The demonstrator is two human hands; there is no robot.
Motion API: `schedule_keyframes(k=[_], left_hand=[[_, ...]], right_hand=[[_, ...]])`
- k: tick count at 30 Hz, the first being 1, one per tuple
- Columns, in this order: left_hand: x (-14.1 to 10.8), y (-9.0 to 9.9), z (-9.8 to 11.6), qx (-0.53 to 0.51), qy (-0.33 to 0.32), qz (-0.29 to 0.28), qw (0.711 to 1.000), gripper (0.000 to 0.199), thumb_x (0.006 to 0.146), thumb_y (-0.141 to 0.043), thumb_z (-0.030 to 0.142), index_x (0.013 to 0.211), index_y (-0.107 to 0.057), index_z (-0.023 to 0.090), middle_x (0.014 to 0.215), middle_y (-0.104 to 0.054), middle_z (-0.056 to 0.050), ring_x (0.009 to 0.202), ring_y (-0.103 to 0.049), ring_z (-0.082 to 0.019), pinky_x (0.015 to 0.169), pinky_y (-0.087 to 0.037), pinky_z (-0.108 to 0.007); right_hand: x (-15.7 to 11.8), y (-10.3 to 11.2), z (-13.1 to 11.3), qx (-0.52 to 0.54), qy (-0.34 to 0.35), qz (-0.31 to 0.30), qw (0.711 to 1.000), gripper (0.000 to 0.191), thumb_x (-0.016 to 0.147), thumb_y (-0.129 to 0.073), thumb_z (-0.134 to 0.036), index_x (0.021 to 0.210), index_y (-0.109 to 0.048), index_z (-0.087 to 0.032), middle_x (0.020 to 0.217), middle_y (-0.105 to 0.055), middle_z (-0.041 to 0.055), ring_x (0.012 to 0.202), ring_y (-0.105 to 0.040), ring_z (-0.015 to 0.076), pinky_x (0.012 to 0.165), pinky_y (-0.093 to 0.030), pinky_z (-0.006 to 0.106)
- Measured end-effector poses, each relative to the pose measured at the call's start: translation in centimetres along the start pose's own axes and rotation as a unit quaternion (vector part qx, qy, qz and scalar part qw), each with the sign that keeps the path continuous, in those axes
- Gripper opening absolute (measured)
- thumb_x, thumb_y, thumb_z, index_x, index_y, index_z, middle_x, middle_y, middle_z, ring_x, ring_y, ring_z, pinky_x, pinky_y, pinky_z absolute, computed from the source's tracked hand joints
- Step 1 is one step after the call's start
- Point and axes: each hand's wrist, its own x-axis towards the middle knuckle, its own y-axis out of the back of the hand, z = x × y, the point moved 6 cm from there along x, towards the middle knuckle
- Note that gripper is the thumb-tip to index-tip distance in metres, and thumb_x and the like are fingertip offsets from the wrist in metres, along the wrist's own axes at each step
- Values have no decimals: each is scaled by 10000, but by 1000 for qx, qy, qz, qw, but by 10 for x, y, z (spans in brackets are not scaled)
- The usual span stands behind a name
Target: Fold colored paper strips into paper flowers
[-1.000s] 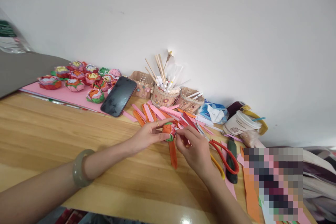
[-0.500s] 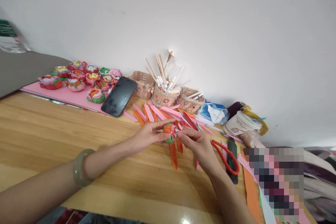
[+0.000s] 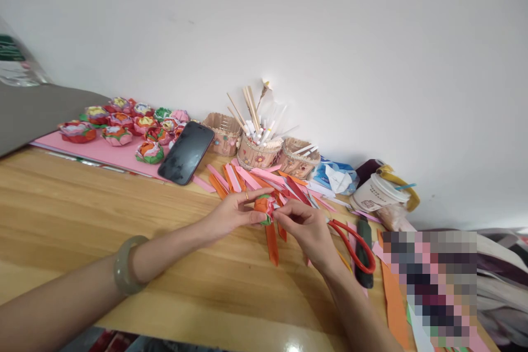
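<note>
I faced a plain, pale grey-white wall (image 3: pixel 264 16) that filled the upper part of my view, with a faint smudge (image 3: pixel 191 22) left of centre and small marks (image 3: pixel 433 196) toward the right. The light on it was soft and uneven, a little duller toward the upper corners. Below it, my tabletop (image 3: pixel 231 297) was smooth, yellowish-brown wood with long streaks of grain, and a bright glare (image 3: pixel 292 347) shone at its bottom edge. Whitish and dark purple cloth (image 3: pixel 503 291) lay at the lower right, beside a patch blurred into squares (image 3: pixel 433 286) that I could not make out.
</note>
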Motion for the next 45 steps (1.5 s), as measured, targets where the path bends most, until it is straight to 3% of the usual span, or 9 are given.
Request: schedule_keyframes(k=[7,12,18,30,34,41,45], left_hand=[[-2,-3,1,-30,17,-7,999,607,672,-733,288,1245,-534,293,1199,-615,-45,1023,-589,-219,802,-495,-316],[-1,-2,0,-27,23,-8,999,604,657,-744,300,1229,-552,275,1183,-615,-59,965,-606,-208,771,-500,-309],[-1,-2,3,5,28,19,999,640,614,-765,263,1221,-563,226,1256,-566,-81,924,-612,-200,778,-502,-322],[0,-1,0,-2,36,20,999,678,571,-786,233,1211,-571,186,1123,-651,-97,1000,-602,-242,845,-476,-367],[0,0,1,-13,37,30,999,629,563,-790,219,1165,-605,215,1205,-610,-75,949,-620,-208,829,-484,-340],[1,0,1,-30,48,36,998,635,573,-789,236,1178,-595,217,973,-693,-39,877,-631,-186,804,-487,-331],[0,-1,1,-28,40,28,998,648,572,-794,256,1186,-591,221,1122,-652,-70,928,-625,-204,814,-482,-331]], right_hand=[[0,-5,11,99,-76,-62,990,251,764,-622,-358,618,-648,-155,563,-514,-27,527,-406,90,522,-300,236],[2,-7,19,153,-96,-52,982,243,715,-677,-391,676,-676,-151,606,-552,-19,536,-411,86,529,-303,235],[4,-6,17,137,-100,-27,985,251,623,-724,-372,540,-650,-147,535,-542,-22,534,-420,89,551,-319,239],[4,-7,22,140,-122,-30,982,178,576,-738,-295,519,-649,-151,526,-553,-25,510,-436,84,533,-332,236],[3,-8,23,126,-106,-33,986,214,620,-730,-339,574,-639,-150,543,-540,-31,497,-418,79,506,-320,230],[3,-3,10,28,-33,-49,998,258,775,-598,-397,680,-641,-162,633,-541,-4,605,-465,120,574,-366,241],[2,0,7,18,-40,-51,998,241,752,-614,-373,654,-649,-156,651,-556,4,621,-478,125,598,-376,249]])
